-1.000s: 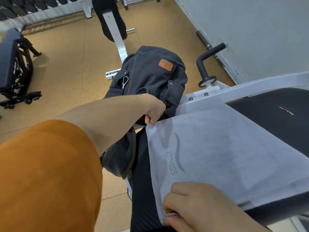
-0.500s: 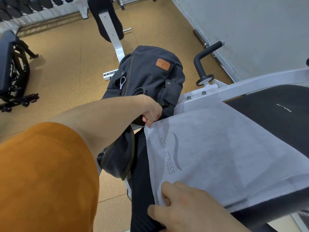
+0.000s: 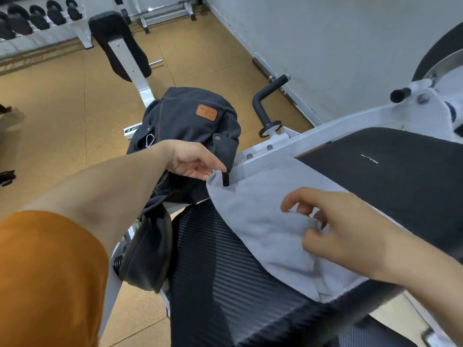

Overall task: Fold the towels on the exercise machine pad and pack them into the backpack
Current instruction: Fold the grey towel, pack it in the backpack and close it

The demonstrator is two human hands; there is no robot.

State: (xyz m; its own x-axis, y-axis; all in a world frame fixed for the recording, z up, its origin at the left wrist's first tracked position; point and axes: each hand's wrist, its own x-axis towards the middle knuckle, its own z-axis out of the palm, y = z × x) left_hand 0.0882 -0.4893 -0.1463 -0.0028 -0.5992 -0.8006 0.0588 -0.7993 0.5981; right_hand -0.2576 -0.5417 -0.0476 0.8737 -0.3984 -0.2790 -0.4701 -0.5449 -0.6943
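Person's R grip (image 3: 345,229) is clamped on the towel (image 3: 253,216). Thumb & fingertips pinch a bunched-up fold near the cloth's middle, lifting it a little off the rest. L grip (image 3: 193,160) is at the towel's far corner, fingers loosely out, tips at the curled-up edge. Can't tell whether it's pinching the cloth or only touching it. A short black strap (image 3: 225,178) lies across that same corner, just beside the fingertips.

Towel is pale grey, spread slantwise over the machine: far part on the smooth black pad (image 3: 390,176), near part on the ribbed black pad (image 3: 225,271). Its near edge is rumpled.

Backpack (image 3: 185,121), dark grey w/ a tan leather patch (image 3: 206,112), sits just beyond the towel's far corner, behind the L grip & next to the white frame (image 3: 325,136). Its lower part sags down beside the ribbed pad. Open or zipped: can't tell.

Orange sleeve (image 3: 50,271) covers the L upper arm. A black handle (image 3: 269,96) sticks up from the frame. Dumbbells (image 3: 20,25) line the far wall.
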